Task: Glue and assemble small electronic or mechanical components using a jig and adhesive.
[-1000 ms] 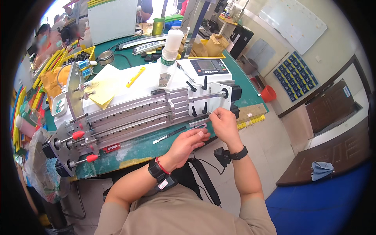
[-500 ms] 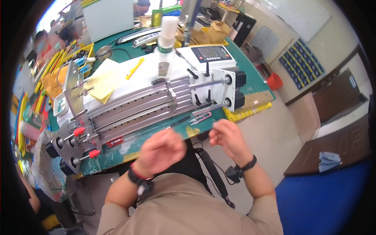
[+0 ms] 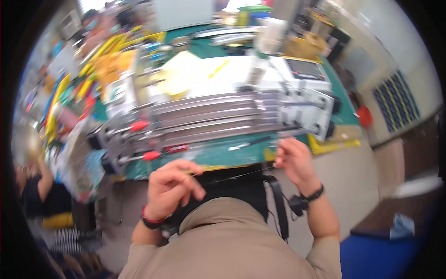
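Observation:
A thin strand (image 3: 246, 175), like thread or fine wire, stretches between my two hands in front of the bench edge. My left hand (image 3: 174, 186) pinches one end, its other fingers loosely curled. At the other end my right hand (image 3: 296, 162) has its fingertips pressed together, hiding the strand's tip. Just beyond both hands lies a silver metal rail frame (image 3: 209, 116) with end plates and red-tipped handles (image 3: 151, 156). My right hand is nearest to the frame's right end plate (image 3: 318, 114). Motion blurs the bench objects.
A green bench mat (image 3: 211, 156) carries a small red item (image 3: 176, 149) and a dark slim tool (image 3: 253, 142). Behind the frame stand a white clear-bodied bottle (image 3: 269, 37), yellow paper (image 3: 179, 69) and a white device with a screen (image 3: 304, 69). A plastic bag (image 3: 79, 158) hangs at left, near another person (image 3: 35, 186).
My view has swung left, so the bench appears farther right. My left hand has lowered and its fingers have loosened, while the strand now shows between my hands.

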`<action>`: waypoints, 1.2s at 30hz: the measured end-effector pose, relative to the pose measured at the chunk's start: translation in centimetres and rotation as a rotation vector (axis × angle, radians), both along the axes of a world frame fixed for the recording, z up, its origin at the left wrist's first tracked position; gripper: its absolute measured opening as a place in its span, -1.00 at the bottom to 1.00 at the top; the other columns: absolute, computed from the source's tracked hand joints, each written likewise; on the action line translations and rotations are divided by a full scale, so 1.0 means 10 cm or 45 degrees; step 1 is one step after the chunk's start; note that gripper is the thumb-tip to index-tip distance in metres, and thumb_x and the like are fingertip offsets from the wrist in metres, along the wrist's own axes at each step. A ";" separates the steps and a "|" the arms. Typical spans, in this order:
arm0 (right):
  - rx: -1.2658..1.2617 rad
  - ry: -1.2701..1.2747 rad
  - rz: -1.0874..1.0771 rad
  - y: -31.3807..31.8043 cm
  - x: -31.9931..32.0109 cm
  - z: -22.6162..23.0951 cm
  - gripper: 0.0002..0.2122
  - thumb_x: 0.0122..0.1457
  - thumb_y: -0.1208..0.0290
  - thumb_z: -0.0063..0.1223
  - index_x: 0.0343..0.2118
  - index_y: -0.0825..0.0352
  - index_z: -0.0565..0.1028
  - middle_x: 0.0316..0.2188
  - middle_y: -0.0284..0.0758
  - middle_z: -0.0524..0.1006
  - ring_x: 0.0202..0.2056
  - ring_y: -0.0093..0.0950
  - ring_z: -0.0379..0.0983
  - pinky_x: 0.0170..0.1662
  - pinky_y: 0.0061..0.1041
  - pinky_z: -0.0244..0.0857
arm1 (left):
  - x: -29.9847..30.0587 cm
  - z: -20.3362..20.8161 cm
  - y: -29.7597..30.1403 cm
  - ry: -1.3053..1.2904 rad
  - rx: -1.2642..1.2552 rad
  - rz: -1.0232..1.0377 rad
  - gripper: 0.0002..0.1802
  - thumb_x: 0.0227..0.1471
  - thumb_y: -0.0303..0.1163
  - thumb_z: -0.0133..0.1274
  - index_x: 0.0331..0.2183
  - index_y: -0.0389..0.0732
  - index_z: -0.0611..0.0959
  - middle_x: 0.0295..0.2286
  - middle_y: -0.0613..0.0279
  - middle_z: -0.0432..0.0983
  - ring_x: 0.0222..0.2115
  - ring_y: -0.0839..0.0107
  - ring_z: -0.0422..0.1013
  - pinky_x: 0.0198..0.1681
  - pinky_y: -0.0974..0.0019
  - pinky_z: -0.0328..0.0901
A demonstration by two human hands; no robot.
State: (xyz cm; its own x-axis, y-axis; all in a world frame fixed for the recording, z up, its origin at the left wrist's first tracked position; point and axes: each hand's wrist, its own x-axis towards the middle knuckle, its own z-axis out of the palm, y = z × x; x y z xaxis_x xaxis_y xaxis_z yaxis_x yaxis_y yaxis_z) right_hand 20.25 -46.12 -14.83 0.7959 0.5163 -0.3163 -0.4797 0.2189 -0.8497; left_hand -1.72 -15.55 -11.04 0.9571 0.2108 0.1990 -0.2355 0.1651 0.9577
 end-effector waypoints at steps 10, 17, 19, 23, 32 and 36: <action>-0.268 -0.459 0.610 0.72 -0.68 0.37 -0.81 0.43 0.42 0.20 -0.05 0.43 0.53 -0.26 -0.23 0.70 -0.35 -0.47 0.70 -0.27 -0.53 0.57 | 0.02 -0.20 0.51 -0.120 1.424 1.040 -0.79 -0.10 -0.48 0.45 -0.33 -0.15 0.78 -0.27 0.26 0.57 -0.20 0.22 0.46 -0.11 0.11 0.26; -0.312 -1.717 0.347 1.78 -0.87 0.60 -0.79 0.22 0.53 0.31 -0.19 0.37 0.46 -0.45 -0.21 0.56 -0.33 -0.22 0.58 -0.22 -0.25 0.45 | -0.06 -0.16 0.70 -0.019 1.213 0.885 -0.67 -0.12 -0.43 0.53 -0.26 -0.23 0.77 -0.26 0.18 0.56 -0.24 0.19 0.53 -0.16 0.15 0.40; -0.316 -1.655 0.362 2.14 -0.84 0.44 -0.78 0.19 0.54 0.30 -0.20 0.36 0.44 -0.45 -0.19 0.55 -0.32 -0.14 0.55 -0.20 -0.19 0.43 | -0.07 -0.14 0.73 -0.063 1.126 0.839 -0.68 -0.07 -0.47 0.50 -0.22 -0.27 0.77 -0.23 0.12 0.58 -0.21 0.19 0.56 -0.16 0.20 0.46; -0.414 -1.591 0.375 2.48 -0.81 0.30 -0.77 0.18 0.56 0.26 -0.20 0.35 0.41 -0.43 -0.17 0.57 -0.30 -0.09 0.55 -0.20 -0.10 0.41 | -0.15 -0.08 0.76 -0.074 0.998 0.809 -0.71 -0.01 -0.49 0.46 -0.20 -0.28 0.77 -0.20 0.09 0.59 -0.19 0.20 0.57 -0.11 0.21 0.46; -0.322 -1.671 0.298 2.43 -0.89 0.30 -0.81 0.12 0.66 0.24 -0.27 0.36 0.43 -0.44 -0.19 0.56 -0.31 -0.14 0.56 -0.28 -0.15 0.41 | -0.10 -0.02 0.84 -0.093 1.007 0.621 -0.78 0.06 -0.54 0.39 -0.20 -0.33 0.76 -0.18 0.08 0.61 -0.21 0.25 0.58 -0.11 0.24 0.47; -0.258 -2.179 0.152 2.19 -1.01 0.06 -0.76 0.08 0.69 0.34 -0.36 0.35 0.42 -0.40 -0.20 0.58 -0.37 -0.29 0.57 -0.29 -0.38 0.43 | -0.07 0.02 0.81 -0.103 1.024 0.578 -0.80 0.08 -0.56 0.36 -0.21 -0.33 0.74 -0.22 0.08 0.59 -0.33 0.28 0.61 -0.22 0.25 0.49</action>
State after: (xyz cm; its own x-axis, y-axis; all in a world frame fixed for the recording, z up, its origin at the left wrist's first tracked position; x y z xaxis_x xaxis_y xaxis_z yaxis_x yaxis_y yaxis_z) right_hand 10.18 -24.21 -14.20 0.2348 0.6548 0.7184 0.9213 0.0858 -0.3794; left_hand -2.42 -7.41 -10.83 0.7933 0.3318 0.5105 -0.1859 -0.6664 0.7220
